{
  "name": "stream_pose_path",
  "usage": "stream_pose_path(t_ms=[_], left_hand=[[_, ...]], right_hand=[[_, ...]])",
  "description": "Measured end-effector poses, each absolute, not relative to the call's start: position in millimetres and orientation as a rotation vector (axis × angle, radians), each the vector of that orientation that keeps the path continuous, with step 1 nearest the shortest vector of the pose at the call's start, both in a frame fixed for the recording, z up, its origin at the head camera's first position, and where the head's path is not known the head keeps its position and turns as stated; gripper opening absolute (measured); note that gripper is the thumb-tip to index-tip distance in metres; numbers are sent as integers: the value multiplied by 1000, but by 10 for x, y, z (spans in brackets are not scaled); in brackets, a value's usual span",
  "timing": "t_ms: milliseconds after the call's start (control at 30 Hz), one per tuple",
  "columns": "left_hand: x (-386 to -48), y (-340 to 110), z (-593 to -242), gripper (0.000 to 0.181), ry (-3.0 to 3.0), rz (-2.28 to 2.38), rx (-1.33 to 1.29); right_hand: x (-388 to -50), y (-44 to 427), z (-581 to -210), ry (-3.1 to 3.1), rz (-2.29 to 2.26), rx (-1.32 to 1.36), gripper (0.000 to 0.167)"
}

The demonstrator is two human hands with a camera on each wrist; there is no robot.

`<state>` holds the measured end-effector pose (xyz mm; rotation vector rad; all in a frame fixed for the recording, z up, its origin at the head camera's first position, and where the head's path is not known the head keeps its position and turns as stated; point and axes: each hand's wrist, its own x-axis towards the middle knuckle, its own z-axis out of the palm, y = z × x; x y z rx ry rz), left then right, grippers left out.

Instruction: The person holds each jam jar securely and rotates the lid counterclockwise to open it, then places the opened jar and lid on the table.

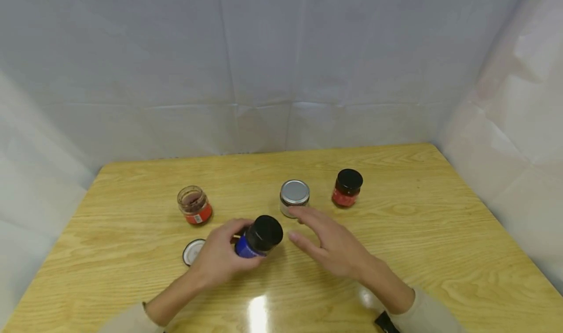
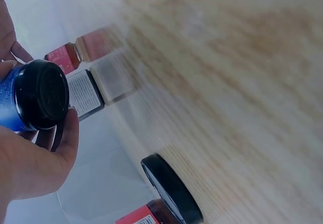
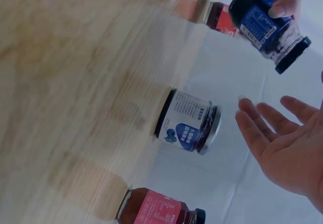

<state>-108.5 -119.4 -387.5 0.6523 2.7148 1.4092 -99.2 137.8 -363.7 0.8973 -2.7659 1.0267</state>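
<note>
Blue-labelled jar (image 1: 259, 237): off the table, tilted, black lid on, just left of and nearer the person than the silver-lidded jar (image 1: 294, 196). Left hand (image 1: 217, 255) clamped on it, fingers and thumb curled round the body. Right hand (image 1: 334, 245): fingers straightish and apart, thumb well clear, holding nothing; near the silver-lidded jar on the person's side. Right wrist view shows a gap from fingertips to that jar, so no contact.

Rest, relative to the silver-lidded jar: loose lid (image 1: 191, 252) to the left and nearer the person, pale inside up, partly hidden by left hand. Open red-labelled jar (image 1: 196, 207) well left, upright, dark contents. Black-lidded red jar (image 1: 347, 188) to the right, upright, capped. All on wood-grain table (image 1: 440, 235); pale sheet (image 1: 272, 69) hangs behind.
</note>
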Motion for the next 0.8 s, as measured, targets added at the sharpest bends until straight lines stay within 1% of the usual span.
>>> stream_pose_path(t_ms=[200,533,800], left_hand=[[-1011,-1140,-3883,57,2777,1291,630],[-934,-1087,-3899,53,2843,1149,725],[-902,-1054,-3884,57,2889,1051,786]], right_hand=[[-925,1336,-3659,-2850,1181,866,52],[-829,1254,-3688,-2886,1247,849,60],[-770,1191,-3671,-2883,1227,824,68]])
